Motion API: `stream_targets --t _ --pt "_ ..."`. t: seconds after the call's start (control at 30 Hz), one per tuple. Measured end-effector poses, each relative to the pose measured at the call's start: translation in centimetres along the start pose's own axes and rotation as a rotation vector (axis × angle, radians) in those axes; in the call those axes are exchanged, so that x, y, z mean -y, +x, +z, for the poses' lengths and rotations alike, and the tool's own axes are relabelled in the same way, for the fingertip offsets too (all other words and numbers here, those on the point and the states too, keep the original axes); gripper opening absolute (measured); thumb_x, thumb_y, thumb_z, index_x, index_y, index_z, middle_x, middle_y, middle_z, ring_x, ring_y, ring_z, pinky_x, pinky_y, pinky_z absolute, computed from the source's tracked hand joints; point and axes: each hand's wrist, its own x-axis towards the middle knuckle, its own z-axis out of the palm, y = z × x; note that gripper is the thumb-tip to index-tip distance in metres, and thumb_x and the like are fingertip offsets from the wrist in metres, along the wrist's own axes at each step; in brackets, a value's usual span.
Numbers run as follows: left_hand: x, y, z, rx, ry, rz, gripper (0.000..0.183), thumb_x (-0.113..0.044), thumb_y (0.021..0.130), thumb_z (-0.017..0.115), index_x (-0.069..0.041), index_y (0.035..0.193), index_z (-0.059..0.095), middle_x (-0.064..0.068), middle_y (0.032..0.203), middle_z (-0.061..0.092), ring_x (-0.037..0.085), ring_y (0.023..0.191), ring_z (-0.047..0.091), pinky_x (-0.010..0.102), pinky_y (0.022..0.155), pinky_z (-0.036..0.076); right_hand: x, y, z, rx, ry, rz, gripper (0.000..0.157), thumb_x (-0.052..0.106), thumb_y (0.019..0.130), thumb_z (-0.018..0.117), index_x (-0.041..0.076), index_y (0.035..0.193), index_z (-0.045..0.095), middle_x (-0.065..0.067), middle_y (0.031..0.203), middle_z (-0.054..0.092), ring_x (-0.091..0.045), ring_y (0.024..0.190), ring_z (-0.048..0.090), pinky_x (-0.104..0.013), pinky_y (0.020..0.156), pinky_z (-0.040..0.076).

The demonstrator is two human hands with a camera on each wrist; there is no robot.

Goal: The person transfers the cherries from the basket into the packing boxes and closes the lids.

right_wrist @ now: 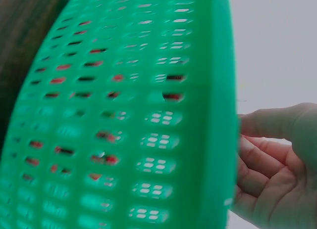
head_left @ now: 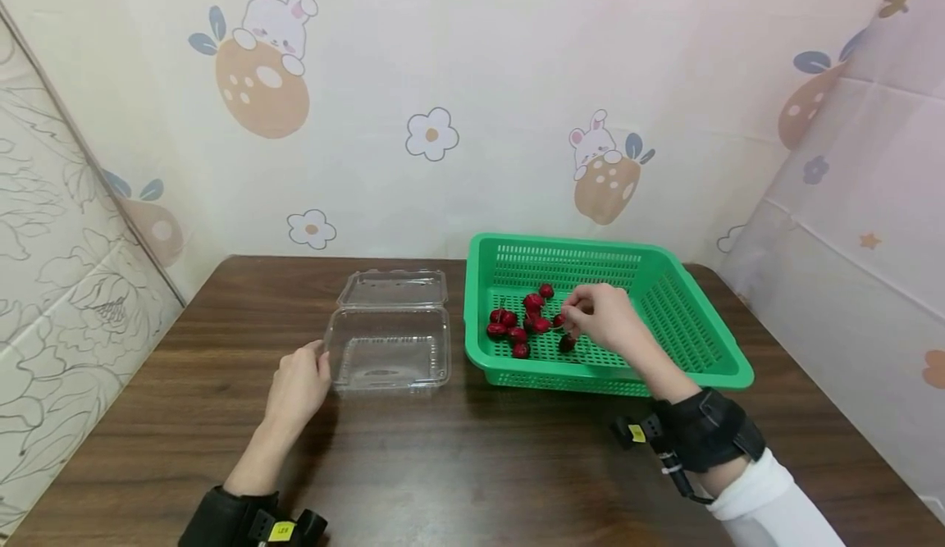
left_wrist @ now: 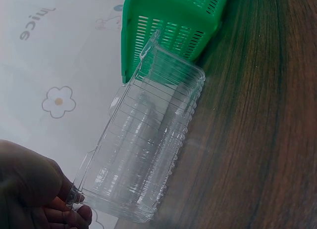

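A clear plastic clamshell container lies with its lid folded back on the table. My left hand pinches its near-left rim; in the left wrist view the fingers lie at the container's corner. Over the green basket, my right hand has thumb and fingertips drawn together, and a dark red cherry hangs just below them, seemingly by its stem. Several other cherries lie on the basket floor to the left. In the right wrist view the basket wall hides those fingertips.
The brown wooden table extends in front of both containers. A pale patterned sheet hangs behind, with more of it on the right and a floral panel at the left. The basket's raised rim stands beside the clamshell.
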Motion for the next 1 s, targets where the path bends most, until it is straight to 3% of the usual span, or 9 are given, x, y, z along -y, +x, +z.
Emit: stream_targets --t 0.17,0.23,0.4,0.43,0.57,0.7,0.87,1.0 --pt "0.0 0.0 0.1 0.011 -0.005 -0.009 0.034 -0.004 0.088 0.042 0.018 0.115 0.047 0.02 0.066 0.055 0.011 0.038 0.033 0.026 0.034 0.03 0.9 0.1 0.1 -0.032 0.018 -0.025 0.011 0.01 0.088 0.053 0.003 0.088 0.062 -0.001 0.066 0.062 -0.012 0.058 0.058 -0.03 0.057 0.043" --pt "0.1 0.0 0.1 0.009 0.002 -0.012 0.034 -0.004 0.088 0.042 0.017 0.115 0.047 0.02 0.066 0.055 0.012 0.038 0.034 0.026 0.034 0.031 1.5 0.1 0.2 -0.038 0.036 -0.033 0.012 0.01 0.088 0.053 0.002 0.089 0.062 -0.002 0.067 0.063 -0.012 0.058 0.058 -0.03 0.055 0.043" --pt "0.0 0.0 0.0 -0.005 0.018 -0.017 0.034 -0.005 0.088 0.043 0.016 0.114 0.049 0.033 0.097 0.056 0.019 0.046 0.043 0.031 0.038 0.035 3.0 0.1 0.7 -0.061 0.081 -0.08 0.011 0.01 0.087 0.055 0.002 0.089 0.063 -0.002 0.066 0.063 -0.012 0.058 0.058 -0.03 0.052 0.043" --pt "-0.1 0.0 0.0 -0.001 0.015 -0.023 0.035 -0.005 0.088 0.043 0.015 0.115 0.048 0.033 0.097 0.056 0.019 0.045 0.043 0.031 0.038 0.035 3.4 0.1 0.9 -0.065 0.089 -0.091 0.01 0.01 0.087 0.055 0.003 0.088 0.063 -0.001 0.066 0.063 -0.012 0.058 0.058 -0.03 0.053 0.043" --pt "-0.2 0.0 0.0 0.009 0.0 -0.036 0.035 -0.006 0.089 0.042 0.015 0.117 0.047 0.028 0.082 0.059 0.016 0.041 0.039 0.029 0.035 0.032 4.7 0.1 1.3 -0.063 0.112 -0.132 0.009 0.009 0.086 0.056 0.004 0.087 0.063 -0.001 0.066 0.063 -0.009 0.057 0.058 -0.031 0.06 0.045" --pt "-0.2 0.0 0.0 0.005 0.001 -0.033 0.035 -0.006 0.088 0.042 0.015 0.116 0.048 0.02 0.069 0.057 0.013 0.04 0.035 0.027 0.035 0.031 6.3 0.2 1.9 -0.061 0.139 -0.161 0.008 0.009 0.085 0.057 0.004 0.086 0.063 -0.002 0.066 0.062 -0.011 0.056 0.057 -0.03 0.058 0.045" --pt "-0.2 0.0 0.0 0.015 -0.006 -0.029 0.035 -0.005 0.088 0.042 0.016 0.116 0.046 0.006 0.052 0.044 0.01 0.036 0.029 0.024 0.033 0.028 8.1 0.6 3.1 -0.052 0.141 -0.187 0.007 0.01 0.085 0.058 0.005 0.085 0.064 -0.001 0.065 0.062 -0.012 0.056 0.057 -0.027 0.058 0.046" --pt "-0.2 -0.1 0.0 0.016 -0.001 -0.031 0.035 -0.005 0.089 0.043 0.016 0.116 0.047 0.004 0.051 0.043 0.009 0.036 0.028 0.023 0.033 0.027 9.2 0.8 4.3 -0.04 0.145 -0.226 0.007 0.01 0.085 0.059 0.005 0.084 0.064 -0.001 0.065 0.061 -0.009 0.055 0.055 -0.025 0.057 0.045"
